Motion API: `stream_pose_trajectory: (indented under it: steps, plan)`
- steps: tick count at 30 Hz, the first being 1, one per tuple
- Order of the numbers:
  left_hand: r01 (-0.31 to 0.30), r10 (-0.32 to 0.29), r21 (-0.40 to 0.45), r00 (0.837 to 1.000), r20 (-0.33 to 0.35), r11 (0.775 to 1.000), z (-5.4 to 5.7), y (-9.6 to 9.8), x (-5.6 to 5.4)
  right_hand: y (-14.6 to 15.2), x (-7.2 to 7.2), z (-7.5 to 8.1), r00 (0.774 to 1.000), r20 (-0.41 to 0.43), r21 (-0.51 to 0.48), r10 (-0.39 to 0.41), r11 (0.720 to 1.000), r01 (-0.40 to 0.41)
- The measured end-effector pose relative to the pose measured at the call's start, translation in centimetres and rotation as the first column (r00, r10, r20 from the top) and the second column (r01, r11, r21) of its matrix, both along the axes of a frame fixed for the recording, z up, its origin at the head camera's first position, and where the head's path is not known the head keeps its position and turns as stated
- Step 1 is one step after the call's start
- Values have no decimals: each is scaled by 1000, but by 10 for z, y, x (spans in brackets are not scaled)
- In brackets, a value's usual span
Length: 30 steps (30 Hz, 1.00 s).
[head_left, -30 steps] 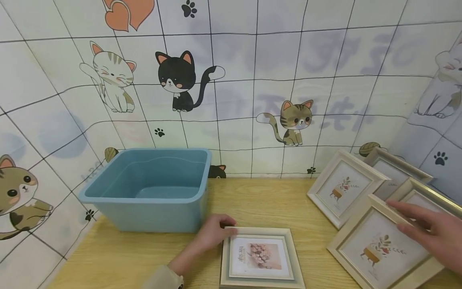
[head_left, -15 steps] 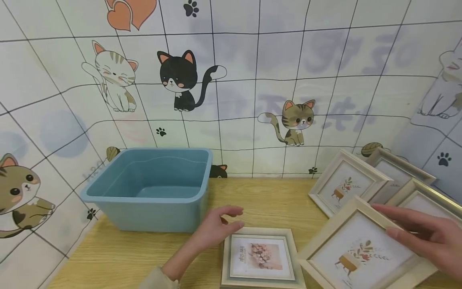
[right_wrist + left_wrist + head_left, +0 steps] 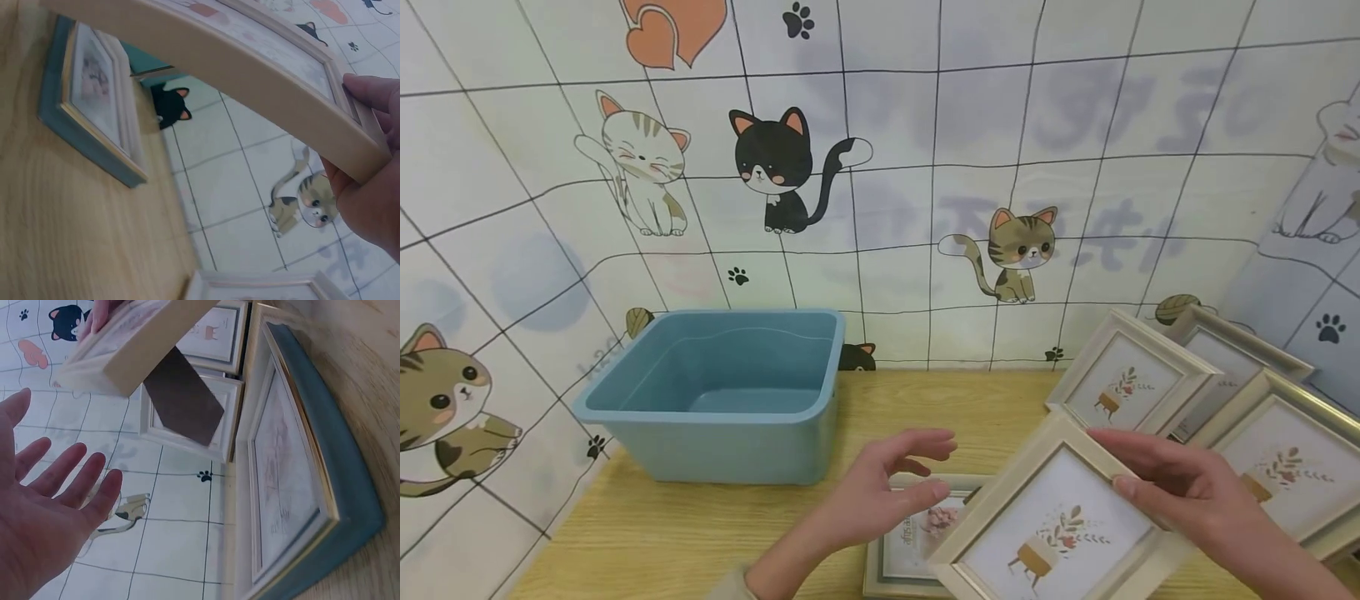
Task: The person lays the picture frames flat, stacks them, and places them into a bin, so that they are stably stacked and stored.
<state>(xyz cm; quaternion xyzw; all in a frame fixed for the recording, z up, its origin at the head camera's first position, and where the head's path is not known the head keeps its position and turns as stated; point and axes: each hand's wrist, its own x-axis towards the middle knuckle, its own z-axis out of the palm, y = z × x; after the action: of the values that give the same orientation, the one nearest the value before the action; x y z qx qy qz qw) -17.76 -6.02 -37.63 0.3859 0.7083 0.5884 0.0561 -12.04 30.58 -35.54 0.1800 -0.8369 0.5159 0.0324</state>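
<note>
We saw a right hand (image 3: 1187,487) pinching the top corner of a cream frame (image 3: 1052,533), thumb in front and fingers behind. The frame was tilted and raised above a pale wood-grain table (image 3: 662,533), its smooth, squared moulding bordering a print of a plant in a legged orange-brown pot. The left hand (image 3: 880,492) was held wide, thumb and fingers apart, just beside it. Partly hidden behind it lay a flat frame (image 3: 906,546) with a pink floral print. At the right we found a group of propped frames (image 3: 1292,467); at the left, a smooth blue tub (image 3: 715,417) with flaring walls. The left wrist view alone gave us the full dark brown, angular panel (image 3: 184,400) hanging below the cream frame; both wrist views showed the flat frame's deep teal side, which the head view mostly hid.
</note>
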Motion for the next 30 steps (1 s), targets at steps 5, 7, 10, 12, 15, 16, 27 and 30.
stream_pose_trajectory:
  steps: [5, 7, 10, 12, 15, 16, 27, 30]
  plan:
    - [78, -78, 6, 997, 10, 997, 7, 7, 6, -18, -2, -8, 999, 14, -91, 40, 995, -38]
    - [108, -108, 6, 994, 29, 994, 9, 9, 8, -25, -2, -10, 998, 3, -116, 56, 992, -55]
    - [145, -145, -2, 988, 53, 989, 11, 12, 10, -34, -4, -13, 992, -50, -154, 116, 980, -122]
    - [159, -157, -13, 985, 64, 987, 11, 12, 12, -39, -7, -15, 981, -74, -194, 177, 963, -188]
    - [171, -168, -32, 982, 87, 985, 11, 13, 13, -45, -10, -17, 967, -74, -247, 245, 935, -256]
    - [175, -171, -38, 980, 100, 984, 10, 13, 14, -47, -10, -18, 968, -55, -257, 246, 933, -252]
    - [275, -256, -53, 939, 229, 960, 9, 8, 14, -57, -8, -27, 975, -72, -281, 211, 934, -223]
    - [275, -253, -77, 942, 220, 958, 6, 8, 14, -56, -8, -31, 970, -86, -291, 228, 925, -243]
